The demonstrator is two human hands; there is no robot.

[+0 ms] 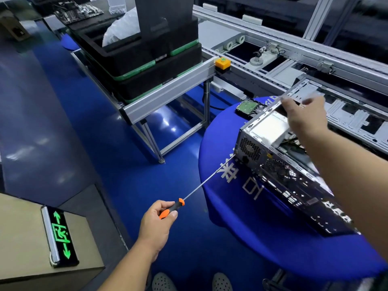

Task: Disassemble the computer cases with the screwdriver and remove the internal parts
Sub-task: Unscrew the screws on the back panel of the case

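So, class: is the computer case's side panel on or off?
Off: the computer case lies open-topped on the table, its silver drive cage and cables exposed.

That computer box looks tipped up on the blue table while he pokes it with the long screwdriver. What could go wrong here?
The computer case stands tilted near the blue table's edge, steadied only by the right hand, so it might slide off. The screwdriver, gripped by the left hand far from its tip, could slip off the rear corner.
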